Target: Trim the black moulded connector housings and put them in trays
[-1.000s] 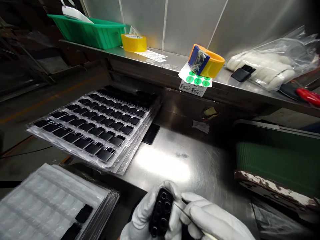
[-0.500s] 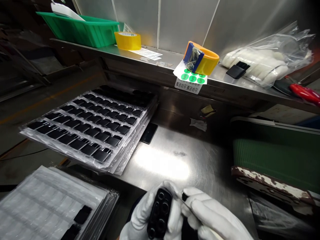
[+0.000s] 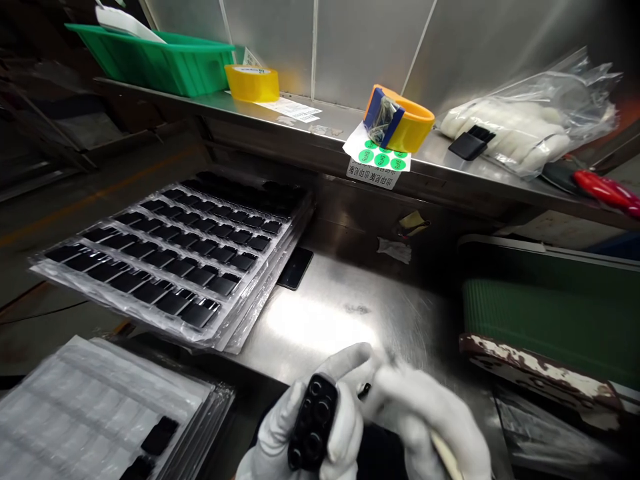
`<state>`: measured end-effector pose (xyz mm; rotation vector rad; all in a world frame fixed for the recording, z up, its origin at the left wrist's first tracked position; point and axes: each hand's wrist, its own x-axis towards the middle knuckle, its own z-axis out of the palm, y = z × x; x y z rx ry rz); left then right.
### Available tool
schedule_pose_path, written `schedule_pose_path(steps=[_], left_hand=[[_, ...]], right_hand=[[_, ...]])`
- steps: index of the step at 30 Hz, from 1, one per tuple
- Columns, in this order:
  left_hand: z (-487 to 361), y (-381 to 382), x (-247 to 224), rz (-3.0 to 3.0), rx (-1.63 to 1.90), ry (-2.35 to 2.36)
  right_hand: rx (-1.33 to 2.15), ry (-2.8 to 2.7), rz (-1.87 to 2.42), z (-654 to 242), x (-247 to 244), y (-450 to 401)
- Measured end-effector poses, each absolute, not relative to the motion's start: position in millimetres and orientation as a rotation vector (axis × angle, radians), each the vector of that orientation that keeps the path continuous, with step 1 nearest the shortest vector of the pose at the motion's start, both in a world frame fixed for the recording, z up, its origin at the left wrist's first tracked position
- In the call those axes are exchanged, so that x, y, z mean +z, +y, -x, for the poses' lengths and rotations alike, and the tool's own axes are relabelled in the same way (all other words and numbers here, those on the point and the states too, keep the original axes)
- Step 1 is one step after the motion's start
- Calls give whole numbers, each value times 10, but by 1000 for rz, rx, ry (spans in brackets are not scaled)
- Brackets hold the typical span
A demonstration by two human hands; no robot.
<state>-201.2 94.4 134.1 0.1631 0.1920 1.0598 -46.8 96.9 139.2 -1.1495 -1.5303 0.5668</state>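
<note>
White gloves cover both hands at the bottom of the view. My left hand [image 3: 305,427] is closed round a black oblong part [image 3: 313,422] with several round openings on its face. Just to its right, my right hand [image 3: 423,417] has bent fingers blurred by motion, its fingertips close to the left forefinger. A small dark tip [image 3: 365,391] shows between the two hands; what it belongs to is hidden. Whether the right fingers hold anything cannot be made out.
Stacked clear trays [image 3: 165,253] with black pieces lie left, beside a dark flat slab [image 3: 295,268]. More trays [image 3: 100,407] sit lower left. A shelf bears a green basket [image 3: 155,63], yellow tape [image 3: 253,85], a tape dispenser [image 3: 399,120] and bagged gloves [image 3: 525,127]. A green belt [image 3: 545,327] is right.
My right hand has lifted slightly and its fingers have bent and blurred. The left forefinger has risen and stretched toward it. The black part has shifted a little left.
</note>
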Motion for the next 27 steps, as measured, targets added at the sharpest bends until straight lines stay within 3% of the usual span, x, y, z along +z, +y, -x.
schedule_pose_path(steps=[3,5,9,12,19,27], left_hand=[[2043,968,1350,-137,1086,207],[2057,985,1341,-119,1086,213],[2064,1003,1320,-101,1034,224],[2059,984,1323,-97,997,212],[2082,956,1264,-103,1031,211],[2037,1149,1215,-322,1108,439]], right_hand=[[455,-1179,1190,378,1329,1089],[581,-1048,1176,363,1329,1091],[848,-1287,1054,415,1338,1024],[817,-1397,1174,407,1351,1062],[1223,-969,1003,465,1514,930],[1264,-800,1239,648,1280,956]])
